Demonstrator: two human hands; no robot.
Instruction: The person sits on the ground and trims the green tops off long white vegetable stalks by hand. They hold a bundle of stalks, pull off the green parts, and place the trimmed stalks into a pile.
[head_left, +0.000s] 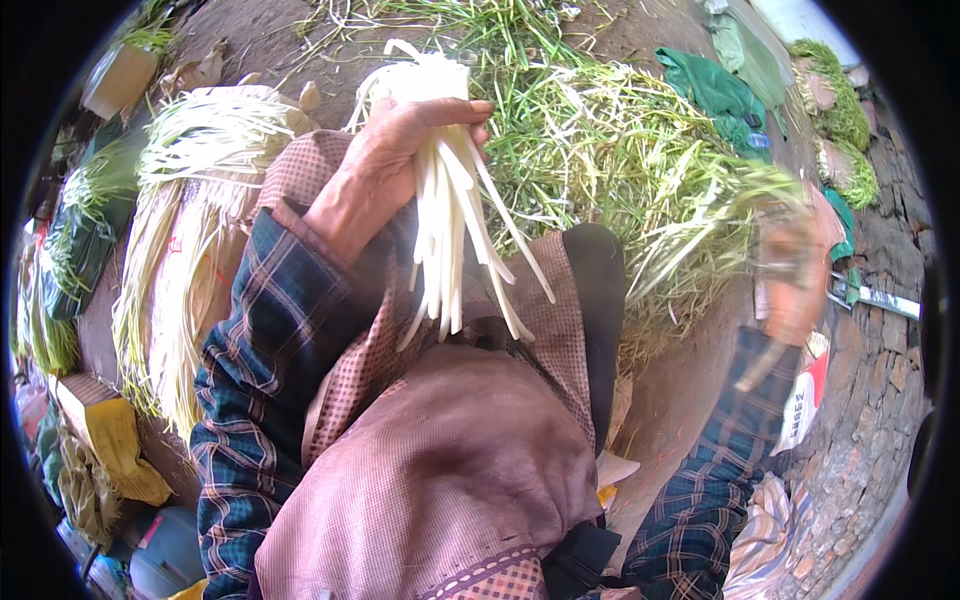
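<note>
My left hand grips a thick bundle of pale, chive-like stalks above my lap. One end of the bundle shows white beyond my fist; the loose ends hang towards my apron. Out to the right, my right hand is blurred by motion. Green and yellowish leaves blurred along with it stick out from its fingers. A thin pale brown piece, too blurred to name, shows below that hand. In front of my knees lies a large heap of green and straw-coloured leaf trimmings.
To the left, long pale stalks lie layered over a pink-white support. Farther left are more green bunches and a yellow-covered box. Green cloth or plastic lies beyond the heap; a rough stone surface runs along the right.
</note>
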